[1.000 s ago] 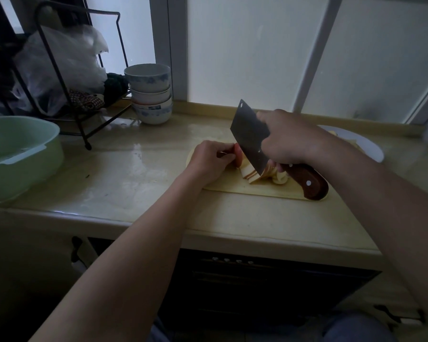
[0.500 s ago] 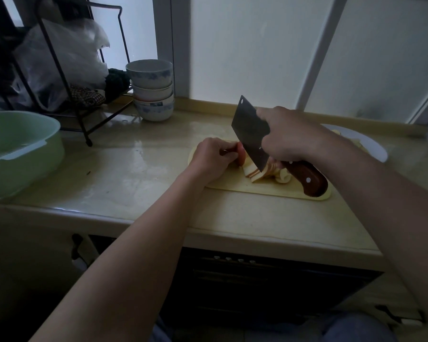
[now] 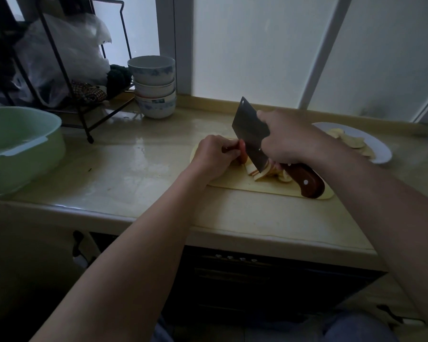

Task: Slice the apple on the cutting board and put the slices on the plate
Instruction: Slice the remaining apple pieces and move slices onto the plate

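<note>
Left grip (image 3: 214, 156): curled round the red apple (image 3: 242, 151), pinning it to the cutting board (image 3: 245, 187).
Right grip (image 3: 289, 139): clamped on the cleaver (image 3: 250, 134) by its wooden handle, blade tilted, edge down just beside the apple's cut face.
Cut slices (image 3: 260, 173): fanned under the blade, mid-board.
Board: on the table (image 3: 139, 174), right of centre, nearer the front edge.
Plate (image 3: 381, 150): toward the back-right corner, carrying pale slices.
Stacked bowls (image 3: 155, 87): at the back edge.
Green basin (image 3: 22, 149): at the left edge.
</note>
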`<action>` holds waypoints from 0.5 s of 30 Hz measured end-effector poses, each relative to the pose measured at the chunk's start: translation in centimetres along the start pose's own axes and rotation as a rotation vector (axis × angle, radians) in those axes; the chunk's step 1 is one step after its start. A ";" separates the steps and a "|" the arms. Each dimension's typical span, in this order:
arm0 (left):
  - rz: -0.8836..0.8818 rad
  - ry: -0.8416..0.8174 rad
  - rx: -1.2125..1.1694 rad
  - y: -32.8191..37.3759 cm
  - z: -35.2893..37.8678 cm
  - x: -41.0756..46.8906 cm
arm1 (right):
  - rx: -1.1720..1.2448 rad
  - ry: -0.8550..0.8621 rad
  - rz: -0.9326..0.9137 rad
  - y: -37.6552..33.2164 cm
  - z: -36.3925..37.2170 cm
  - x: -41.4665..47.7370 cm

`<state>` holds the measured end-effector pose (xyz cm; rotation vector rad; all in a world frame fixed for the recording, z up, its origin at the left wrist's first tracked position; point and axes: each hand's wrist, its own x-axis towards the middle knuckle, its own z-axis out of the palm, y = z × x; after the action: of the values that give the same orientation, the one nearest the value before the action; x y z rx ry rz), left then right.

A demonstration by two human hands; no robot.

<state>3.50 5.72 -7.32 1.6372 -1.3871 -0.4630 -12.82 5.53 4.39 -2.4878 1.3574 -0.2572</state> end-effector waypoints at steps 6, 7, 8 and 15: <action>0.001 -0.014 -0.018 0.1 0.0 0.1 | 0.004 -0.017 0.015 0.2 0.0 -0.6; 0.000 -0.015 -0.023 0.1 0.0 0.1 | 0.002 -0.014 0.014 0.1 0.0 -0.6; 0.001 -0.014 -0.025 0.0 0.0 0.1 | 0.001 -0.010 0.012 0.1 0.0 -0.5; 0.000 0.032 -0.030 -0.5 0.0 0.3 | -0.006 0.000 0.029 -0.2 1.5 0.4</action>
<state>3.85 5.38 -7.66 1.6133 -1.3505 -0.4538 -11.99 5.60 3.03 -2.4705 1.3956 -0.2478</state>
